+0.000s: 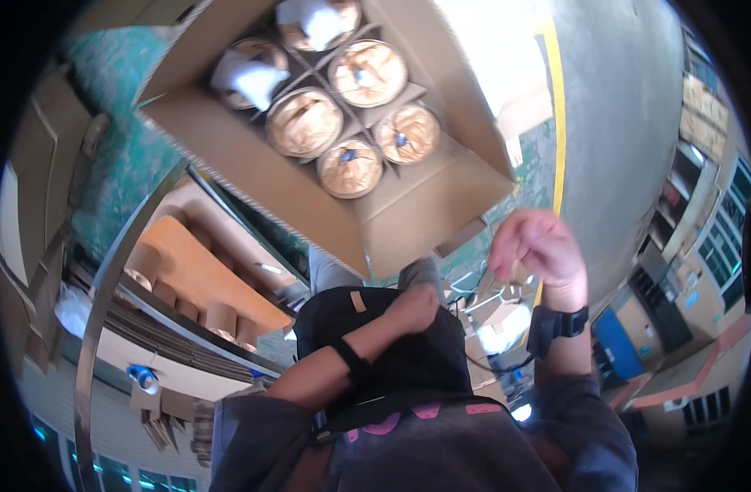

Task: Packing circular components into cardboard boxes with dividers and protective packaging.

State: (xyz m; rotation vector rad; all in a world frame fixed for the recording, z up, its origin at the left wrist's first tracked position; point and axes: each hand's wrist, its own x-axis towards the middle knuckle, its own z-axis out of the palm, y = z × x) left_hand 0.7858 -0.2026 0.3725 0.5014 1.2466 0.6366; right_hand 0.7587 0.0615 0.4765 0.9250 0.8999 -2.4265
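An open cardboard box (437, 201) stands before me, its flaps raised. Crossed cardboard dividers (351, 121) part several round things topped with crumpled brown paper (306, 123). On two of them at the far left lies something white (257, 80). My left hand (416, 308) is closed in a fist against the black apron or bag at my front, below the box's near corner. My right hand (538, 246), slightly blurred, is raised right of that corner, apart from the box, its fingers curled together. What either hand holds, if anything, is hidden.
Left of me, a metal-framed rack (105, 299) bears an orange sheet (207, 266), brown cylinders (221, 318) and stacked flat cardboard (170, 348). A blue and white tape roll (143, 378) is nearby. A yellow floor line (558, 123) runs along the right, with shelving beyond.
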